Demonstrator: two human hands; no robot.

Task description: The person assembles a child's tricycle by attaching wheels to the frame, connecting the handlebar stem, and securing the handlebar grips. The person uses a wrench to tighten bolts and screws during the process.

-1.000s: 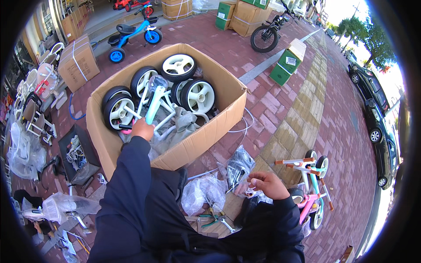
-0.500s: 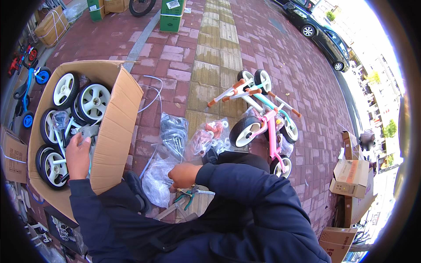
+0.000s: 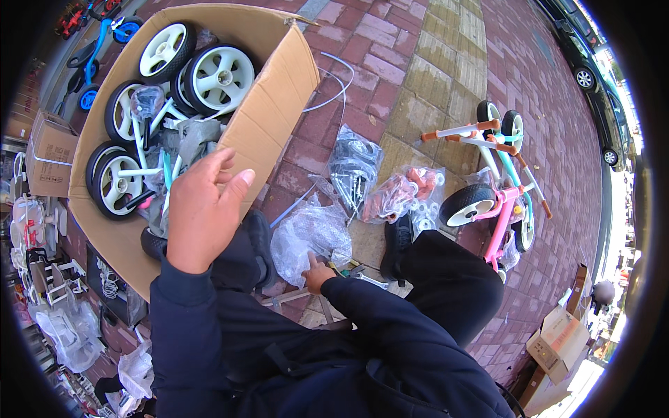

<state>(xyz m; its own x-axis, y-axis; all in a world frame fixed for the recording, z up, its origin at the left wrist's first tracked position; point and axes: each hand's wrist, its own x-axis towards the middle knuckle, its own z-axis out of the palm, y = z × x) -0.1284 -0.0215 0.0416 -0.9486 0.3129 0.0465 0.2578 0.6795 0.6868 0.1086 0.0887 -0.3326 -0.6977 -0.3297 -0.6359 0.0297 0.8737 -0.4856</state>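
My left hand is over the near right edge of a cardboard box, its fingers apart and nothing seen in them. Inside the box are several black-tyred white wheels, white frame tubes and grey wrapping. Down between my legs, my right hand is at the lower edge of a clear bubble-wrap bundle; its index finger is stretched out and no object shows in the hand. Just right of that hand lie a wrench and some partly hidden tools.
Beyond the bubble wrap lie a bag of metal parts and a bag of orange and white parts. To the right stand small balance bikes, one with a pink frame. An open carton is at far right, a blue bike at far left.
My view has swung left, so the scene sits farther right. My left hand has drawn back from inside the box toward me. My right hand's fingers have loosened from a closed shape.
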